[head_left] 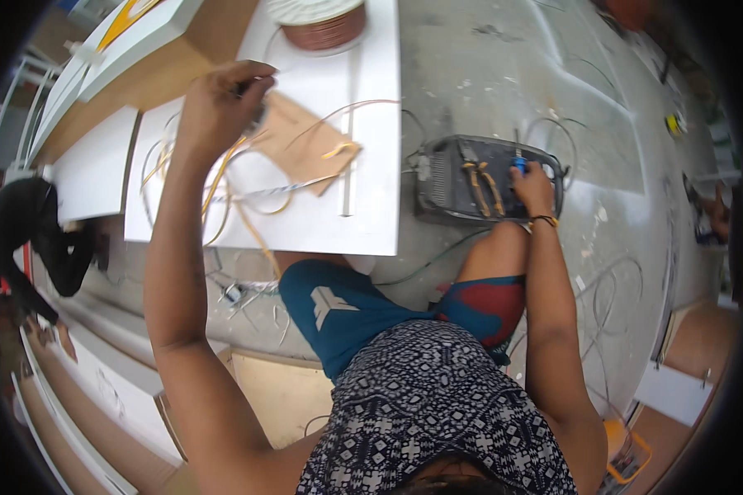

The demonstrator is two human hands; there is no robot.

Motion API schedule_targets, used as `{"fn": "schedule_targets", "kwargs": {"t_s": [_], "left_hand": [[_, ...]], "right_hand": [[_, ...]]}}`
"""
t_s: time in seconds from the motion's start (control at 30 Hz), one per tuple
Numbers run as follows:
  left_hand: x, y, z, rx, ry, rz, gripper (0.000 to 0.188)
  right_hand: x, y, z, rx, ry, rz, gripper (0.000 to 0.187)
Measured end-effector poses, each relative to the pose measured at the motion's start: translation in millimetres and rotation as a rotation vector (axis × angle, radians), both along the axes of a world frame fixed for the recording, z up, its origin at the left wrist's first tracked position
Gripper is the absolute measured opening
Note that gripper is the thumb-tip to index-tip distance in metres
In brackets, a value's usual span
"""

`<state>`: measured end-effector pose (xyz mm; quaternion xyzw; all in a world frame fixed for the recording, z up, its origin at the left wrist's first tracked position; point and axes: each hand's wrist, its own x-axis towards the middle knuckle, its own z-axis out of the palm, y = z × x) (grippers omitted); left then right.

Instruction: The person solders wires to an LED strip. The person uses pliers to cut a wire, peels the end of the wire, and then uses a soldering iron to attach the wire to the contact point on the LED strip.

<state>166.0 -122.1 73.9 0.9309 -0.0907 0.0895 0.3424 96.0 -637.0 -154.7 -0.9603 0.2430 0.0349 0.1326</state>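
My right hand [534,188] grips a screwdriver [519,166] by its blue handle, with the shaft pointing away from me. It is over a dark grey vented case [444,177] on the floor. Pliers with yellow handles [482,191] lie on top of that case, left of the screwdriver. Above the white panel [305,235], my left hand [223,107] is closed with its fingertips pinched. A small greyish thing shows blurred under its fingers, too unclear to name. Yellow wires [238,206] and a blue-and-white strip [276,187] loop across the panel just below this hand.
A spool of reddish-brown wire [326,29] stands at the panel's far end, beyond a brown board [309,148]. Loose cable [603,301] coils over the floor at right. Another person [25,239] in dark clothes bends at far left. An orange crate [629,452] sits at lower right.
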Motion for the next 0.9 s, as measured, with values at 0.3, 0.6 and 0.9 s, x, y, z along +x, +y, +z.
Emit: {"fn": "schedule_targets", "kwargs": {"t_s": [0.3, 0.6, 0.9], "left_hand": [[-55.7, 11.5, -3.2, 0.159, 0.439, 0.018, 0.016], [-52.1, -1.7, -20.1, 0.37, 0.425, -0.092, 0.019], [-49.7, -7.3, -24.6, 0.377, 0.481, -0.07, 0.016]], "right_hand": [[-12.7, 19.4, 21.6, 0.139, -0.376, 0.0, 0.034], [-97.9, 179.4, 159.7, 0.497, -0.311, 0.342, 0.021], [-103.4, 237.1, 183.9, 0.327, -0.237, 0.652, 0.027]]}}
